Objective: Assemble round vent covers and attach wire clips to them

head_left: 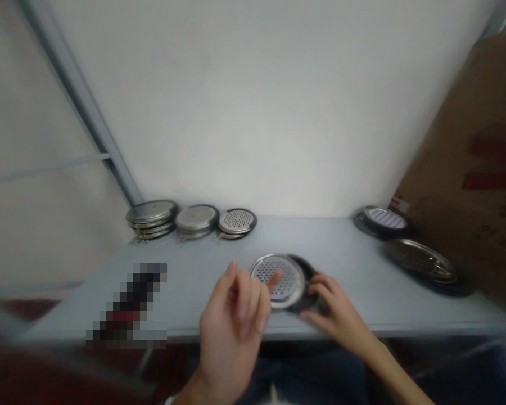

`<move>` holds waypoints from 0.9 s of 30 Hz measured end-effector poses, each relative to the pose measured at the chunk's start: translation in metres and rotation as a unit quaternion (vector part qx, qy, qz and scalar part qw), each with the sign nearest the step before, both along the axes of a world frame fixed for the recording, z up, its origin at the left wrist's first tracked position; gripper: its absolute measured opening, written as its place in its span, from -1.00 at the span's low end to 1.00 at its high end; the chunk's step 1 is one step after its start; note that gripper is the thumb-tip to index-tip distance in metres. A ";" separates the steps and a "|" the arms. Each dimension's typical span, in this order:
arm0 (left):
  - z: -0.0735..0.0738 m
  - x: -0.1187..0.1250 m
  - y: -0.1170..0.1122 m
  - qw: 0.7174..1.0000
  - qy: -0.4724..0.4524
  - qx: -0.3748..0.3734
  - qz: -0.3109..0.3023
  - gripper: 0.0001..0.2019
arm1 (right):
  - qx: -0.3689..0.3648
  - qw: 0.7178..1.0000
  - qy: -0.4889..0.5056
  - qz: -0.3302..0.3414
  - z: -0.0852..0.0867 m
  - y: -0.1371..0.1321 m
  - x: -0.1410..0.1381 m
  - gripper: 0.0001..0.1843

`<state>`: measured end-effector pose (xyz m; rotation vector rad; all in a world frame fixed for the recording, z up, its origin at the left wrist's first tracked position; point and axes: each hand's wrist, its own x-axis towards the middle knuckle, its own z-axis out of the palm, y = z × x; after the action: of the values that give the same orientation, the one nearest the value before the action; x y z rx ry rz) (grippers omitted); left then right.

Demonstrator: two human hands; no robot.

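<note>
We see soft, rather dim light, brightest mid-frame on the plain white wall (pixel 295 129) and greyer toward the upper corners; we cannot tell its source. Small glints mark the round silvery perforated metal plate (pixel 421 260) at right. Blur smears the tall brown cardboard box (pixel 455 163) at right and the lower left corner, where wide-angle stretching shows. A dark pixelated patch (pixel 130 301) masks detail at lower left.

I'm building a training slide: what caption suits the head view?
Right hand at the edge of a round metal grater, left hand in front, stacked graters behind.
</note>
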<state>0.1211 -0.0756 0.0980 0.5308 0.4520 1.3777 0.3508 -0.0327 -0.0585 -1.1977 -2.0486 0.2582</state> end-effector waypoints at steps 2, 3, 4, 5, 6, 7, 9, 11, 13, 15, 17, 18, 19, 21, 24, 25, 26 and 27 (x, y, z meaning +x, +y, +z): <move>0.000 0.000 0.000 1.000 -0.004 0.001 0.001 -0.41 | 0.000 1.000 -0.001 0.000 0.000 0.000 0.000 -0.69; -0.001 0.000 0.000 1.000 -0.004 0.001 0.001 -0.42 | -0.001 1.000 -0.002 0.000 0.000 0.000 0.000 -0.69; -0.001 0.000 0.000 1.000 -0.004 0.001 0.000 -0.42 | -0.001 1.000 -0.003 0.000 0.001 0.000 0.000 -0.69; -0.001 0.000 0.000 1.000 -0.005 0.001 0.000 -0.42 | -0.001 1.000 -0.003 0.000 0.001 -0.001 0.000 -0.69; -0.002 0.000 0.000 1.000 -0.004 0.000 0.000 -0.42 | -0.001 1.000 -0.004 0.001 0.001 -0.001 -0.001 -0.68; -0.002 -0.001 0.000 1.000 -0.004 -0.001 0.001 -0.42 | 0.000 1.000 -0.005 0.002 0.002 -0.001 -0.001 -0.68; -0.002 -0.001 0.000 1.000 -0.003 -0.003 0.001 -0.42 | 0.003 1.000 -0.007 0.002 0.003 -0.001 -0.001 -0.68; -0.002 -0.001 0.000 1.000 0.000 -0.002 -0.001 -0.42 | 0.007 1.000 -0.006 0.001 0.004 -0.002 -0.002 -0.69; -0.002 -0.001 0.000 1.000 0.002 0.000 -0.005 -0.41 | 0.010 1.000 -0.003 -0.001 0.003 -0.001 -0.002 -0.69; -0.002 -0.001 0.000 1.000 0.003 0.000 -0.008 -0.41 | 0.009 1.000 -0.003 -0.001 0.001 0.000 -0.002 -0.69; -0.003 0.000 0.001 1.000 0.005 0.005 -0.006 -0.41 | 0.011 1.000 -0.007 -0.004 0.000 0.001 -0.002 -0.68; -0.003 0.000 0.001 1.000 0.009 0.010 -0.005 -0.41 | 0.018 1.000 -0.008 -0.010 0.001 0.000 -0.002 -0.66; -0.004 0.000 0.001 1.000 0.016 0.018 -0.002 -0.41 | 0.033 0.999 -0.006 -0.020 0.005 -0.001 -0.003 -0.65; -0.006 0.000 0.000 0.998 0.038 0.048 0.005 -0.42 | 0.094 0.995 0.013 -0.038 0.021 -0.010 -0.009 -0.69; -0.012 0.000 -0.005 0.990 0.093 0.105 0.013 -0.42 | 0.216 0.975 0.044 0.039 0.068 -0.036 -0.028 -0.85; -0.014 0.000 -0.007 0.986 0.113 0.125 0.018 -0.42 | 0.244 0.964 0.036 0.098 0.086 -0.047 -0.036 -0.86; -0.015 0.000 -0.009 0.980 0.133 0.143 0.021 -0.42 | 0.257 0.956 0.008 0.138 0.102 -0.057 -0.044 -0.87; -0.017 -0.001 -0.012 0.974 0.153 0.163 0.025 -0.41 | 0.262 0.953 -0.019 0.151 0.117 -0.065 -0.053 -0.94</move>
<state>0.1200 -0.0876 0.0812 1.0152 0.4913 1.4325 0.2981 -0.0978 0.0584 -0.5683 -2.1434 -0.1645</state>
